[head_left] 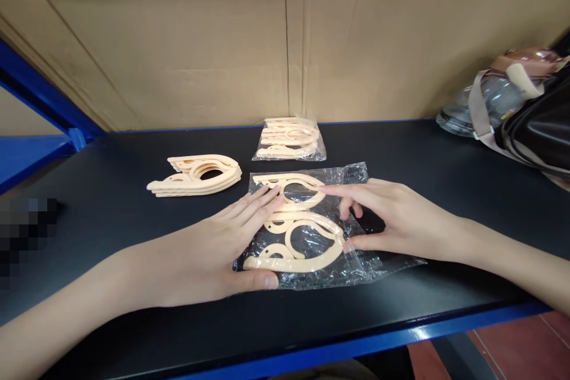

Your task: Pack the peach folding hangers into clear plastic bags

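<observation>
A clear plastic bag [329, 276] lies flat on the black table, with cream folding hangers [307, 264] inside it, one above the other. My left hand [222, 243] rests on the bag's left side, fingers stretched over the hangers and thumb near the lower one. At the right side, my right hand [383, 217] touches the bag with its index finger and thumb apart, at the hangers' right ends; its other fingers are curled. Farther back lies another clear bag [291, 139] of cream hangers. A loose stack of cream hangers [196, 177] sits to the left.
Cardboard [200, 41] stands behind the black table [178, 332], which has a blue front edge. A clear bottle with a strap [494, 98] and a black bag [543, 124] are at the right. A blue frame post [44, 89] rises at the left.
</observation>
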Action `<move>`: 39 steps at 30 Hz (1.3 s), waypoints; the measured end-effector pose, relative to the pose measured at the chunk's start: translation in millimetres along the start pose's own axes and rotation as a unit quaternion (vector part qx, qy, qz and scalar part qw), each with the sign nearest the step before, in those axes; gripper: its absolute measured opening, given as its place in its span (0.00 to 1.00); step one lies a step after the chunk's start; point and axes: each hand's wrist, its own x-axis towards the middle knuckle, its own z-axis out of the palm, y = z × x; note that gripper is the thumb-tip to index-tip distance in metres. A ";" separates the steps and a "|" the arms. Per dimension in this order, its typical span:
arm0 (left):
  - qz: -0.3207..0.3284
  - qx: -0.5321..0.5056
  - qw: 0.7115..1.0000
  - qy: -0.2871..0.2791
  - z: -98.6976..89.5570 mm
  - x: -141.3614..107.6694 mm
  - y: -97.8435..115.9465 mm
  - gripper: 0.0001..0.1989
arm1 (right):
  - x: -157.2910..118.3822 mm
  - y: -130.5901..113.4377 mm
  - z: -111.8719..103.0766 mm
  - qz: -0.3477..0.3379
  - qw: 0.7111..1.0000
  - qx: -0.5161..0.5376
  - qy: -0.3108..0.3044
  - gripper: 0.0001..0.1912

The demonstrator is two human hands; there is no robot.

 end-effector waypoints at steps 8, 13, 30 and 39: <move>-0.004 -0.081 0.996 -0.028 -7.1 -4.2 -14.9 0.50 | -0.1 3.7 3.5 -0.021 0.998 -0.052 0.023 0.35; 0.008 -0.056 0.998 -0.016 -6.0 -2.8 -18.0 0.51 | -0.7 5.4 2.6 -0.028 0.998 -0.053 0.018 0.36; 0.023 0.011 0.999 -0.022 -7.7 1.1 -14.7 0.52 | -0.7 4.4 10.4 -0.048 0.996 -0.054 0.060 0.34; -0.008 -0.003 1.000 0.020 -25.9 -7.3 -16.5 0.50 | 0.0 8.8 -3.1 -0.040 0.993 -0.090 0.069 0.36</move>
